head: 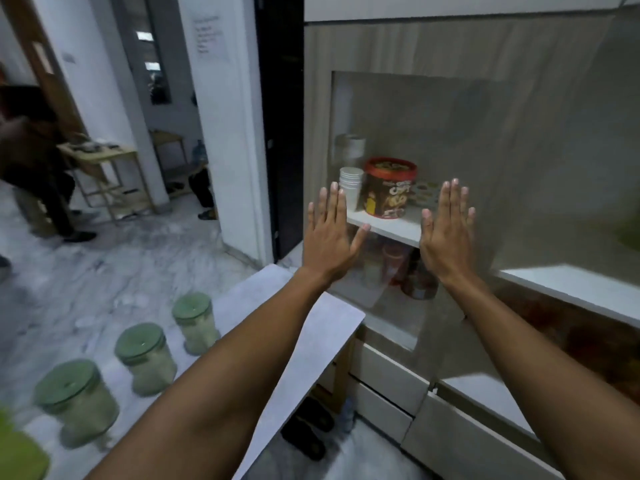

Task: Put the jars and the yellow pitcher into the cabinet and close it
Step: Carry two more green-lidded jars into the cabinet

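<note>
- In the centre of the head view, two bare hands were raised side by side, palms forward: the left hand [330, 233] and the right hand [446, 230], each flat with fingers straight and close together, thumb spread out, holding nothing.
- Both hands were in front of the cabinet [450, 46], a grey wood-grain unit with a glass door panel [450, 133]; whether the palms touched the glass could not be told.
- Behind the glass, one white shelf [388, 225] carried a stack of white paper cups [350, 188] and one round tub [389, 188] with a red rim and a brown printed label; further containers below the shelf were too blurred to name.
- At lower left, three clear jars stood in a diagonal row on a pale marble-patterned counter [104, 265], each cylindrical with a round green lid: the far jar [195, 323], the middle jar [145, 358] and the near jar [78, 400].
- In the bottom left corner, a yellow-green shape [17, 452] was cut off by the frame edge; possibly the pitcher, but too blurred to tell.
- At upper left, one person [31, 161] in dark clothing stood near a light wooden table [104, 161].
</note>
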